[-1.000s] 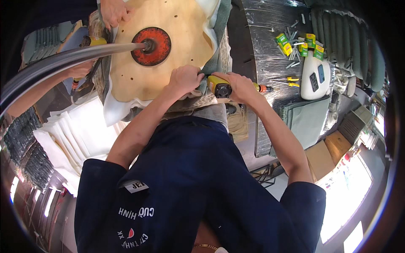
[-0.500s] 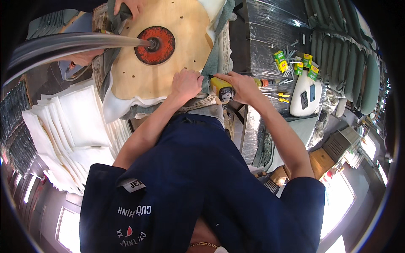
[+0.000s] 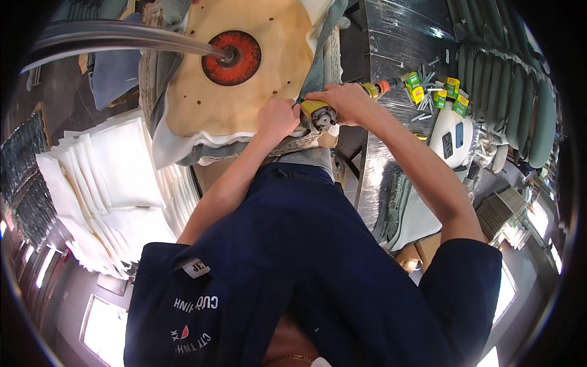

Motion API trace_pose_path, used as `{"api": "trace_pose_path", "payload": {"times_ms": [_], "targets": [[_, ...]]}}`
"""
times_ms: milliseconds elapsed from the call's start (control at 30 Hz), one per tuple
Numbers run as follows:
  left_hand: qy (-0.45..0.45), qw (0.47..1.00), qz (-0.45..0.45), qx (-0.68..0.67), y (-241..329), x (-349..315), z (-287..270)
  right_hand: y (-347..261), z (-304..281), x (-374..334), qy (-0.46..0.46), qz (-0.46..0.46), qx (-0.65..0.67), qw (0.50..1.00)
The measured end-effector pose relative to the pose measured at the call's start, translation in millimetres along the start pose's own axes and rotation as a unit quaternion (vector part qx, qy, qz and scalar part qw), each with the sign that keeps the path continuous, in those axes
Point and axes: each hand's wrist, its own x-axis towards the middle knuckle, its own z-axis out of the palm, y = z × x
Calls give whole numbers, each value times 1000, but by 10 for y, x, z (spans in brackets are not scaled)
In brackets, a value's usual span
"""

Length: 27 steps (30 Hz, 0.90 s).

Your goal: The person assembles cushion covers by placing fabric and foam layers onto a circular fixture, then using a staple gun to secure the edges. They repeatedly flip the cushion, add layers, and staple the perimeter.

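Observation:
A plywood board (image 3: 269, 43) lies before me under a round red pressing disc (image 3: 244, 58). White padding (image 3: 168, 147) and grey fabric (image 3: 316, 61) stick out around its rim. My left hand (image 3: 278, 117) is closed at the board's near right corner, its fingers pressed on the edge of the grey fabric. Beside it, my right hand (image 3: 348, 103) is wrapped round a yellow staple gun (image 3: 319, 115), whose head is at the fabric edge close to my left fingers. The gun's nose tip and the fabric under it are hidden.
On the right, a film-wrapped table (image 3: 391, 37) bears green-and-yellow boxes (image 3: 414, 88), loose staple strips (image 3: 422, 116) and a white pad (image 3: 441, 131) with two phones on it. Stacked white sheets (image 3: 110, 171) stand left. A metal rod (image 3: 134, 35) reaches across to the disc.
The staple gun has moved left and closer to my left hand. Another person's hands at the board's far left have gone out of view. The whole view has shifted slightly.

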Motion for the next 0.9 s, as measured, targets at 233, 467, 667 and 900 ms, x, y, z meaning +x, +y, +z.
{"api": "trace_pose_path", "payload": {"times_ms": [233,467,667,900], "targets": [[94,990,53,-92,-181,-101,138,118,12,196,15,-1,-14,1000],[88,985,61,-136,-475,-721,23,133,93,192,53,32,59,996],[114,972,203,-38,-75,-667,178,-3,201,268,63,90,121,986],[133,968,186,-104,-426,-338,348,-76,822,-420,325,148,370,858]]}}
